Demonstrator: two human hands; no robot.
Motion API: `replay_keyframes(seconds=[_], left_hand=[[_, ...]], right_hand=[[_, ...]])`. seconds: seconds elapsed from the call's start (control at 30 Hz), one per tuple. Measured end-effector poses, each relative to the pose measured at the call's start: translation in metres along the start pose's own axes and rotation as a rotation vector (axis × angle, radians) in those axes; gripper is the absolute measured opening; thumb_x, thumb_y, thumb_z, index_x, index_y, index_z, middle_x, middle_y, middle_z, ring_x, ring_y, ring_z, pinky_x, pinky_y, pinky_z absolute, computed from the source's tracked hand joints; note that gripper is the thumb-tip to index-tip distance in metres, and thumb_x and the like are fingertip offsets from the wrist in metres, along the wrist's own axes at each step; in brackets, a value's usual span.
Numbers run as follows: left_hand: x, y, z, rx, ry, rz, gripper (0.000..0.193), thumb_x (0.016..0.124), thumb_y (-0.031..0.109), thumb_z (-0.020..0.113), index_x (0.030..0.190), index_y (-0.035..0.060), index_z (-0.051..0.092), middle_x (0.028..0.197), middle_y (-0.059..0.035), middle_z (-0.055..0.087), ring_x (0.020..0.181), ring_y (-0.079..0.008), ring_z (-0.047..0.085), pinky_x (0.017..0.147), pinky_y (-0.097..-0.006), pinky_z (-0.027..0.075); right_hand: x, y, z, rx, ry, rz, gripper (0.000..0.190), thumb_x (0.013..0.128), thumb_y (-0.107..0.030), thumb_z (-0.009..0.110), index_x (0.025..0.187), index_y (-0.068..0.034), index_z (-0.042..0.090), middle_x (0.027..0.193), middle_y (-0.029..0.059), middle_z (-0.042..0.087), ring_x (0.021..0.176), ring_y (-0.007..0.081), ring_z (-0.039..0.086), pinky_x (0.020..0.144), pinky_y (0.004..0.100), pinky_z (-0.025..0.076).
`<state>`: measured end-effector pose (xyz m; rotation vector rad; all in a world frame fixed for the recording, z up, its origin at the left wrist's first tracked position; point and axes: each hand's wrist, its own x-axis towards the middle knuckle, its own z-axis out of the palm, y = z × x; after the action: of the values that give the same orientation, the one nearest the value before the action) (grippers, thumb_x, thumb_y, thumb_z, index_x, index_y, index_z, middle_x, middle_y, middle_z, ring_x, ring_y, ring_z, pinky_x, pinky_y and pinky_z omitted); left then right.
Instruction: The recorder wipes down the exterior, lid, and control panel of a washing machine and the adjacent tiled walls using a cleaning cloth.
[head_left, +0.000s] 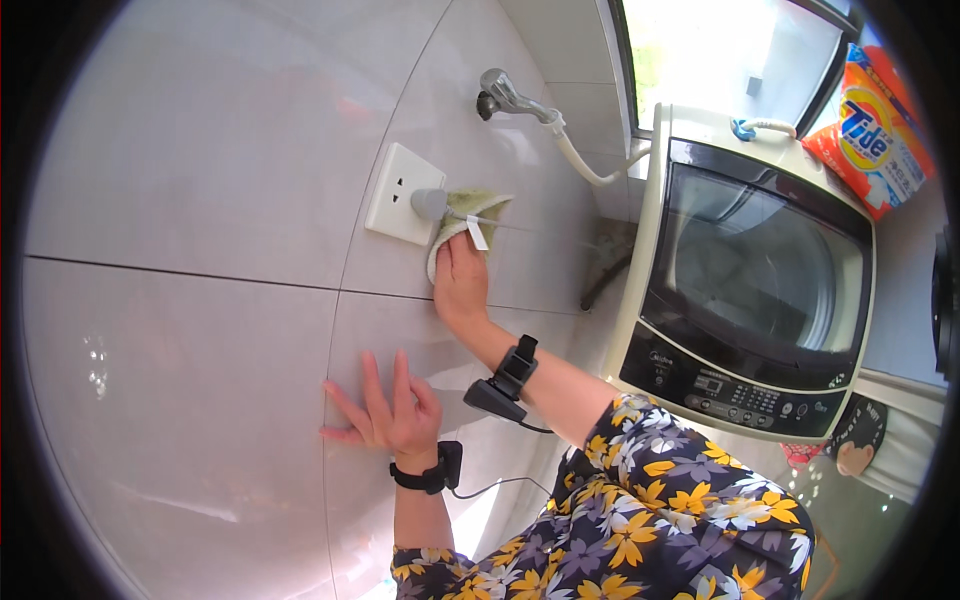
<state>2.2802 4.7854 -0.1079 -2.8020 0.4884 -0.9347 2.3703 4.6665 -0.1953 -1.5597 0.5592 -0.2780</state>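
My right hand (463, 289) holds a folded green cloth (471, 201) with a pale edge against the tiled wall (210, 187). The cloth lies right beside a white wall socket (397, 193), partly behind a grey plug (430, 204) seated in it. From that plug runs a cord with a white tag (477, 233), which hangs over the cloth near my fingertips. My left hand (401, 420) rests on the tiles lower down, its fingers spread and nothing in it. Both wrists wear black strapped devices.
A metal tap (517, 97) with a white hose (589, 166) juts from the wall. To the right stands a top-loading Midea washing machine (750, 262), lid down. A Tide detergent bag (874, 135) sits at its back corner, near a window (720, 60).
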Motion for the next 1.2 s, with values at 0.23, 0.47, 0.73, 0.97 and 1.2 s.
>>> replay_keyframes(seconds=[0.23, 0.47, 0.73, 0.97, 1.2], left_hand=[[0.017, 0.002, 0.028, -0.122, 0.029, 0.055, 0.030, 0.082, 0.009, 0.061, 0.103, 0.0205, 0.079, 0.133, -0.0080, 0.067, 0.140, -0.0460, 0.043, 0.120, -0.0633, -0.004], [0.008, -0.013, 0.004, -0.329, -0.151, 0.070, 0.032, 0.086, 0.006, 0.055, 0.110, 0.0124, 0.075, 0.143, -0.0142, 0.058, 0.142, -0.0472, 0.040, 0.119, -0.0659, 0.003], [-0.030, -0.047, -0.079, -0.230, -0.199, -0.059, 0.032, 0.084, -0.002, 0.052, 0.108, 0.0047, 0.072, 0.142, -0.0206, 0.056, 0.141, -0.0574, 0.033, 0.117, -0.0703, 0.011], [-0.060, -0.054, -0.073, -0.165, -0.250, 0.083, 0.029, 0.085, 0.001, 0.058, 0.107, 0.0104, 0.073, 0.142, -0.0151, 0.059, 0.141, -0.0541, 0.036, 0.120, -0.0645, 0.004], [-0.048, -0.026, -0.077, -0.055, -0.271, 0.110, 0.030, 0.083, 0.004, 0.060, 0.104, 0.0168, 0.077, 0.136, -0.0102, 0.064, 0.140, -0.0530, 0.038, 0.120, -0.0631, -0.004]], right_hand=[[-0.086, 0.008, 0.005, 0.027, -0.103, -0.350, 0.041, 0.090, -0.005, 0.055, 0.130, 0.002, 0.054, 0.141, 0.0247, 0.048, 0.137, 0.0479, 0.036, 0.116, 0.0501, 0.030], [-0.073, 0.034, -0.003, -0.080, -0.153, -0.396, 0.044, 0.091, -0.006, 0.053, 0.134, 0.004, 0.052, 0.145, 0.0270, 0.044, 0.140, 0.0490, 0.033, 0.120, 0.0540, 0.024], [-0.079, 0.196, -0.004, 0.110, -0.051, 0.896, 0.045, 0.106, -0.021, 0.031, 0.145, 0.001, 0.037, 0.151, 0.0241, 0.039, 0.134, 0.0441, 0.042, 0.111, 0.0421, 0.037], [-0.116, 0.161, 0.006, 0.106, -0.020, 0.574, 0.045, 0.105, -0.017, 0.034, 0.147, -0.001, 0.040, 0.153, 0.0210, 0.039, 0.142, 0.0389, 0.034, 0.117, 0.0386, 0.029], [0.040, 0.155, -0.043, -0.121, 0.110, 0.277, 0.039, 0.106, -0.022, 0.035, 0.136, -0.001, 0.049, 0.146, 0.0233, 0.046, 0.136, 0.0424, 0.042, 0.109, 0.0456, 0.037]])
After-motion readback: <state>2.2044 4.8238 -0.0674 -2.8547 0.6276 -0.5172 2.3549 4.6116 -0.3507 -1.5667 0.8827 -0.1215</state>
